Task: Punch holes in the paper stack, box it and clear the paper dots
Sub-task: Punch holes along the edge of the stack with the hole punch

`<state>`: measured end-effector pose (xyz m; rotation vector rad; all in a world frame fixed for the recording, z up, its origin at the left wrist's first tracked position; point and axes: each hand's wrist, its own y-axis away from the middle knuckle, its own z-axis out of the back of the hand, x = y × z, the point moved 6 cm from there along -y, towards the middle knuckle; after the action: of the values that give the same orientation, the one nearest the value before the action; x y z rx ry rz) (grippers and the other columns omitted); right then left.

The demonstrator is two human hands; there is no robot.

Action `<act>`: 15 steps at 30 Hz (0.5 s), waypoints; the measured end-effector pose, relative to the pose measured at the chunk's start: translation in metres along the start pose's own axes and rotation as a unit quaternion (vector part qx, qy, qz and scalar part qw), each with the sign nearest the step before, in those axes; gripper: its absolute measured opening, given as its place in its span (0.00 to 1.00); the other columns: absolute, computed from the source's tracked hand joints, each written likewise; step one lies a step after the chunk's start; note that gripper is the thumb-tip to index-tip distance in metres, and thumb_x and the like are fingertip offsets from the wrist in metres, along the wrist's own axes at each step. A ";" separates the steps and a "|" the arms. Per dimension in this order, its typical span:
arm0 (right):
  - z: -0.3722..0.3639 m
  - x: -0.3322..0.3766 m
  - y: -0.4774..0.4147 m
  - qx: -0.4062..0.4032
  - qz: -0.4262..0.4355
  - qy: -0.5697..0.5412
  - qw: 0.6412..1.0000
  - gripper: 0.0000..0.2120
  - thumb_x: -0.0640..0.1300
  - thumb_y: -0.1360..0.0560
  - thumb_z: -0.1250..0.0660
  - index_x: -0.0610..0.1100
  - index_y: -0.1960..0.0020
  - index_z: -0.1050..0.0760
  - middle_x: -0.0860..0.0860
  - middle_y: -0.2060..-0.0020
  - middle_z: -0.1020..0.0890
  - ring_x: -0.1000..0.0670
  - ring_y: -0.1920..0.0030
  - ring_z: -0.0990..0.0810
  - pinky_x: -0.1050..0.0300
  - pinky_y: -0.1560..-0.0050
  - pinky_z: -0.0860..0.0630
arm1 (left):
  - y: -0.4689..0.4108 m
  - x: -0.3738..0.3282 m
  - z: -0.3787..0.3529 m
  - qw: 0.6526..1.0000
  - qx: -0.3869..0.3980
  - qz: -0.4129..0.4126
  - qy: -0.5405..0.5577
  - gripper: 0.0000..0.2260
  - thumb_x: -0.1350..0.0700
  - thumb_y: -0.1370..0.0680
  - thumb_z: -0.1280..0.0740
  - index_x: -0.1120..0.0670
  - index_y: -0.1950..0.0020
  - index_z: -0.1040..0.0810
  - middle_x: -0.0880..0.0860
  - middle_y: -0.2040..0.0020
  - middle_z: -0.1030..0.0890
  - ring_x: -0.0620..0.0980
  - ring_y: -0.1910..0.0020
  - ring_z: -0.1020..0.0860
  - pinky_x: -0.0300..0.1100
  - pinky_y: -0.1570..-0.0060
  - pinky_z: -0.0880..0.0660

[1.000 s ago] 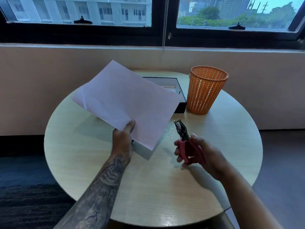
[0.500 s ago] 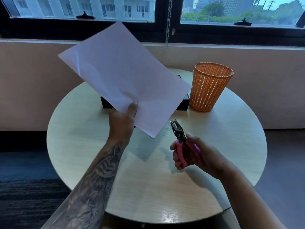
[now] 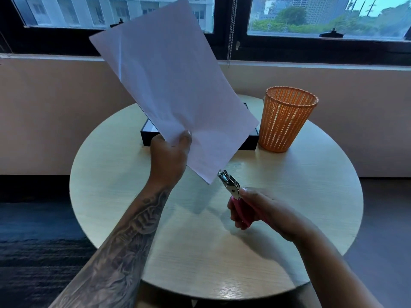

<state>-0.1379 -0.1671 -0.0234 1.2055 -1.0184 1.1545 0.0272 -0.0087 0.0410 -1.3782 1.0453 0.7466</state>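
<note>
My left hand [image 3: 170, 155] pinches a white paper stack [image 3: 169, 85] at its lower edge and holds it tilted up above the table. A hole punch [image 3: 231, 187] with a metal head and pink handles is gripped by my right hand [image 3: 260, 211]. Its jaws sit just right of the paper's lowest corner, nearly touching it. Behind the paper lies a black box [image 3: 148, 135] with a pale inside, mostly hidden by the sheets.
An orange mesh basket [image 3: 287, 121] stands at the back right of the round pale wooden table [image 3: 200, 252]. A beige wall and a dark-framed window rise behind. Dark floor surrounds the table.
My left hand has raised the paper and turned it steeper. The right hand has brought the punch up and left, close to the paper's lower corner.
</note>
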 end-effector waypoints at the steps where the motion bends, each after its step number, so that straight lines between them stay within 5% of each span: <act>1: 0.000 0.001 0.000 -0.003 0.000 0.003 1.000 0.28 0.59 0.24 0.39 0.33 0.48 0.22 0.39 0.58 0.17 0.41 0.59 0.18 0.43 0.54 0.24 | 0.001 -0.001 0.000 1.000 0.002 -0.002 0.000 0.10 0.64 0.22 0.30 0.52 0.62 0.20 0.38 0.66 0.17 0.37 0.65 0.21 0.36 0.58 0.24; 9: 0.002 0.001 0.001 -0.016 -0.015 0.030 0.999 0.25 0.56 0.22 0.42 0.34 0.48 0.21 0.40 0.58 0.16 0.41 0.59 0.17 0.45 0.55 0.23 | -0.003 -0.001 0.005 0.999 -0.023 0.013 0.021 0.05 0.60 0.24 0.28 0.54 0.60 0.18 0.42 0.63 0.17 0.39 0.63 0.20 0.41 0.55 0.24; 15: 0.002 0.002 0.001 -0.019 -0.007 0.030 0.999 0.24 0.56 0.21 0.42 0.35 0.48 0.21 0.38 0.56 0.15 0.42 0.59 0.17 0.45 0.55 0.22 | -0.001 -0.004 0.000 1.000 -0.007 -0.002 0.002 0.11 0.64 0.23 0.30 0.52 0.63 0.20 0.38 0.68 0.18 0.37 0.67 0.22 0.37 0.60 0.25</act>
<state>-0.1381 -0.1686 -0.0207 1.1393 -0.9803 1.1492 0.0266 -0.0079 0.0451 -1.3943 1.0427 0.7508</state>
